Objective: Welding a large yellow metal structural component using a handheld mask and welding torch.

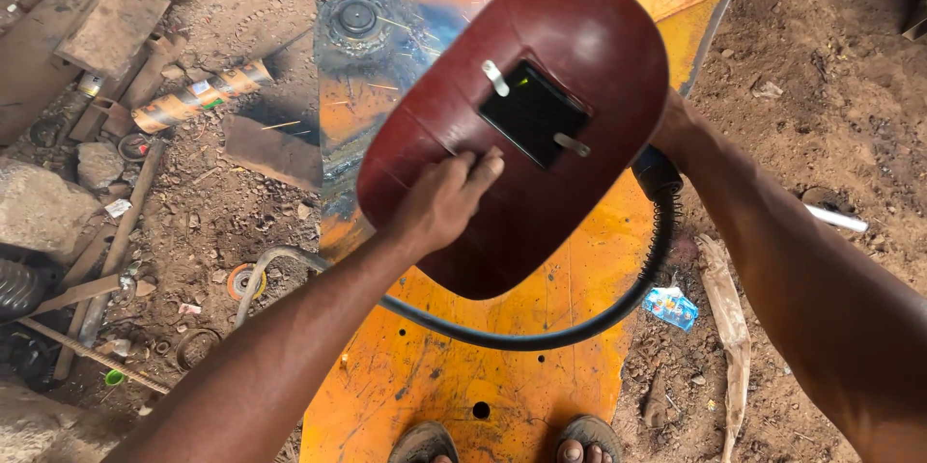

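A wide orange metal plate (pixel 502 366), scratched and drilled with small holes, lies flat on the dirt ground (pixel 821 86) and fills the middle of the view, with a scorched, bluish patch and a round fitting (pixel 356 17) near its far left corner. Over the plate hangs a dark red hand-held welding shield (pixel 483 202), oval, tilted, with a small dark viewing window (pixel 533 113) set in its upper half; sparks fan out past its top edge. The left hand (pixel 446 200) is clenched on the shield from the near side, fingers curled against its face just left of the window. The right hand (pixel 673 125) reaches in behind the shield's right edge and is mostly hidden, so I cannot tell whether it is closed or what it grips. A black cable (pixel 541 336) with a coiled spring sleeve loops from that side under the shield and off to the left. Two sandalled feet (pixel 502 444) stand on the plate's near edge. Scrap lies in the dirt to the left: a patterned tube (pixel 198 96), a stone block (pixel 39 207), rings and rods. A small blue wrapper (pixel 670 307) lies right of the plate.
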